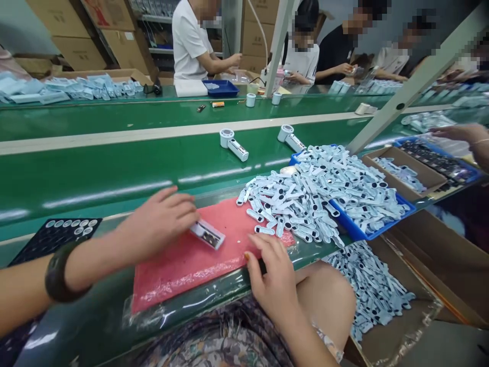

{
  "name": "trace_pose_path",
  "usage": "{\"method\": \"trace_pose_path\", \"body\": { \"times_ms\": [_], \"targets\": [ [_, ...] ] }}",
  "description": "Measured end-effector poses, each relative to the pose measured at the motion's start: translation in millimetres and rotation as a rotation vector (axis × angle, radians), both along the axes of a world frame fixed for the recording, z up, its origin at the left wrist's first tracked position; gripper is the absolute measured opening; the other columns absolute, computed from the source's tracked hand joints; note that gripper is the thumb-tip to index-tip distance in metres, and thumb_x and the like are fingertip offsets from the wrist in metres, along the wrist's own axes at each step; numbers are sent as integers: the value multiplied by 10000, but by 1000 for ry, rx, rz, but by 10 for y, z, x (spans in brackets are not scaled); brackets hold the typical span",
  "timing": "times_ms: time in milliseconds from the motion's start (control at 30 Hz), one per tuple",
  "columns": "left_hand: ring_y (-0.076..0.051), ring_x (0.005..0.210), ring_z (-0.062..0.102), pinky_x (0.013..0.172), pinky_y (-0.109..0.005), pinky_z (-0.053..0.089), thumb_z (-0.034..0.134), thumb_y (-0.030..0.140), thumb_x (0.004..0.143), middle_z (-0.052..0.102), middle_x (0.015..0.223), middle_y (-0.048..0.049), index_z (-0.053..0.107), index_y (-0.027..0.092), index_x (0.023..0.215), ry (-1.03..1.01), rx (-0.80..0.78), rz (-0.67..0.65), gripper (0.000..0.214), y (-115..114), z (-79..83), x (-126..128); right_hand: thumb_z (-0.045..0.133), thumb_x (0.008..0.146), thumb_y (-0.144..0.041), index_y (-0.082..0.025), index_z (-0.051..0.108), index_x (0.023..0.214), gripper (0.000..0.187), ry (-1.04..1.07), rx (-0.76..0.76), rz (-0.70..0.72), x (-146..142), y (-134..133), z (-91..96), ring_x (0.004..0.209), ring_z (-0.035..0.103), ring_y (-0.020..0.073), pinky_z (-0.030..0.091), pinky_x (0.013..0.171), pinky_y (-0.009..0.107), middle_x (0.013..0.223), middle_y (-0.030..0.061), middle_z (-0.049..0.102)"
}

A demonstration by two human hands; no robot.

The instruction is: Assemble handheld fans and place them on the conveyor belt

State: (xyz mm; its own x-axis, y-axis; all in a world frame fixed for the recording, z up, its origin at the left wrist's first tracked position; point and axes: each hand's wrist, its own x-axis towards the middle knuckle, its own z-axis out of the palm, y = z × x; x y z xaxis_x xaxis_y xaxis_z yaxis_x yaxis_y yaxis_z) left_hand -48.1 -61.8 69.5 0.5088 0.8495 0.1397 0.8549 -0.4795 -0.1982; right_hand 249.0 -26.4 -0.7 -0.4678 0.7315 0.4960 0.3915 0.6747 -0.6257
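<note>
My left hand (162, 224) lies over a small white handheld fan (208, 235), with its fingers closed round the head end, which they hide. The fan's handle points toward me, its dark inner parts uncovered. Beneath it is a pink mat (171, 278). At the mat's near right edge, my right hand (274, 272) is open, thumb and fingers apart, with nothing visible in it. Just beyond it spreads a heap of light-blue handle covers (290, 204), many with a dark oval. Some lie on the mat's right end.
Two more fans (234, 145) (291, 137) rest on the green belt (114, 168). A blue tray (353, 229) overflows with covers; a cardboard box (401, 326) below holds more. A black tray of round pieces (49, 242) is at left. A slanted post (412, 84) and co-workers (193, 46) stand beyond.
</note>
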Motion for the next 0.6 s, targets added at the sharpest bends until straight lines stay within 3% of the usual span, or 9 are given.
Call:
{"method": "trace_pose_path", "body": {
  "times_ms": [167, 267, 333, 400, 467, 600],
  "targets": [
    [-397, 1436, 410, 1179, -665, 267, 397, 85, 948, 641, 1277, -135, 700, 146, 1057, 118, 68, 225, 328, 958, 156, -806, 515, 1028, -172, -179, 598, 1264, 251, -245, 173, -176, -1, 200, -84, 1032, 586, 279, 465, 928, 457, 1190, 122, 652],
    [-404, 1498, 291, 1191, -700, 162, 285, 32, 993, 546, 1403, -141, 713, 77, 1045, 132, 71, 419, 433, 1437, 119, -1123, 482, 1039, -175, -185, 618, 1219, 226, -349, 231, -225, -53, 248, -128, 993, 585, 273, 457, 900, 442, 1168, 116, 659],
    [-396, 1474, 344, 1185, -688, 211, 335, 33, 993, 534, 1439, -168, 718, 107, 1141, 118, 56, 524, 417, 1622, 30, -1227, 445, 1046, -163, -191, 622, 1214, 246, -398, 270, -243, -67, 276, -148, 1001, 596, 268, 455, 895, 429, 1164, 109, 664],
    [-390, 1433, 415, 1156, -624, 332, 402, 41, 968, 499, 1491, -204, 654, 165, 1330, 98, 44, 579, 459, 1658, -87, -1263, 417, 1043, -151, -196, 627, 1214, 275, -440, 318, -255, -34, 314, -161, 1004, 612, 266, 458, 875, 420, 1169, 108, 669],
    [-384, 1438, 420, 1120, -554, 406, 429, 48, 946, 419, 1567, -211, 513, 206, 1496, 85, 34, 612, 578, 1528, -201, -1269, 388, 1031, -138, -194, 638, 1204, 309, -471, 372, -239, 59, 363, -175, 995, 636, 268, 469, 824, 410, 1174, 113, 680],
    [-309, 1524, 313, 1174, -483, 359, 472, 113, 957, 315, 1660, -106, 392, 345, 1565, 100, -17, 705, 656, 889, -338, -1444, 468, 990, -168, -186, 675, 1170, 274, -427, 537, -5, 234, 531, -327, 905, 702, 252, 491, 660, 367, 1102, 115, 727]
  ]
}}
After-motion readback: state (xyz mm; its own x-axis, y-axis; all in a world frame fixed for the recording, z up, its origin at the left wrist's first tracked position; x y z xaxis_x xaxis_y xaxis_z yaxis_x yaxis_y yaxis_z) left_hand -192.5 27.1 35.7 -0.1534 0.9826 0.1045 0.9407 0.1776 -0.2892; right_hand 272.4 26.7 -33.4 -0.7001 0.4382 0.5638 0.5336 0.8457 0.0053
